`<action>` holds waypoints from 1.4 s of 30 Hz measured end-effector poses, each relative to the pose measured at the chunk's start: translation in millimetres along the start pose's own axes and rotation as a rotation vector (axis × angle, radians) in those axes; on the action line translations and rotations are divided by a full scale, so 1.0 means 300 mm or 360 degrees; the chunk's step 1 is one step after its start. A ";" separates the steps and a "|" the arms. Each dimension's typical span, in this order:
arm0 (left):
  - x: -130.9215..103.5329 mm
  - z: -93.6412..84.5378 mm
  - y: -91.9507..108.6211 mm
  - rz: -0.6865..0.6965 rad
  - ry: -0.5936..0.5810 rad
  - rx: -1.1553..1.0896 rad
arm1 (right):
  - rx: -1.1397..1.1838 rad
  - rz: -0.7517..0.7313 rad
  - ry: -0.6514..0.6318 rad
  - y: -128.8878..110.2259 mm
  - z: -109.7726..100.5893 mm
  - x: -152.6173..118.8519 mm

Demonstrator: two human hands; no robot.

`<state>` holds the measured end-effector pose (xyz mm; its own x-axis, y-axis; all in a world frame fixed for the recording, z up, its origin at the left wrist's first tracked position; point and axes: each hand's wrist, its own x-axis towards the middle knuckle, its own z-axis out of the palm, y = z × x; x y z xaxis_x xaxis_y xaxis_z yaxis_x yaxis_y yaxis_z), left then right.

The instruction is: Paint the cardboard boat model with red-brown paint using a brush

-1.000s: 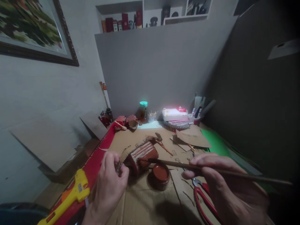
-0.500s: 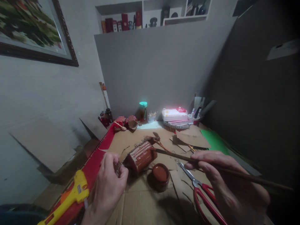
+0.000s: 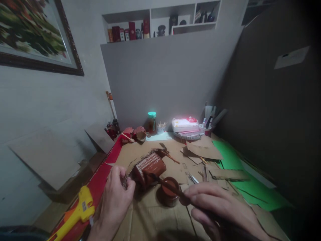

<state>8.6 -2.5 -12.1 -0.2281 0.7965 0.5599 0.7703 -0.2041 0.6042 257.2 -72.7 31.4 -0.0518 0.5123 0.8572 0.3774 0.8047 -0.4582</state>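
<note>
A reddish-brown ridged model piece [image 3: 151, 164], glossy on top, lies tilted over the cardboard. Its dark, rough near-left end is pinched between the thumb and fingers of my left hand [image 3: 117, 197]. My right hand [image 3: 218, 207] is closed round a dark thin brush [image 3: 172, 188], whose tip touches the lower front side of the piece. Beneath the brush stands a small round jar [image 3: 170, 197] of red-brown paint. The scissors [image 3: 193, 178] show only their blade tips, the rest being hidden behind my right hand.
A yellow glue gun [image 3: 81, 209] lies at the lower left. Cardboard scraps [image 3: 204, 147] and a green sheet [image 3: 233, 160] are on the right. At the back stand a teal-lidded bottle [image 3: 151, 123], toothpicks and a tissue pack [image 3: 185, 125].
My right hand has moved left and down, now covering the scissor handles. The brush tip has shifted from the right end of the piece to its lower front. My left hand keeps its grip.
</note>
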 end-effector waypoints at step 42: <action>-0.020 0.000 -0.009 0.0439 0.0211 0.0174 | -0.0464 -0.0279 -0.0177 0.070 -0.047 0.015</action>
<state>7.8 -6.7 -17.1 -0.0719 0.6369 0.7676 0.8718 -0.3338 0.3586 278.0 -57.8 29.1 -0.2335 0.4165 0.8786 0.6013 0.7720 -0.2062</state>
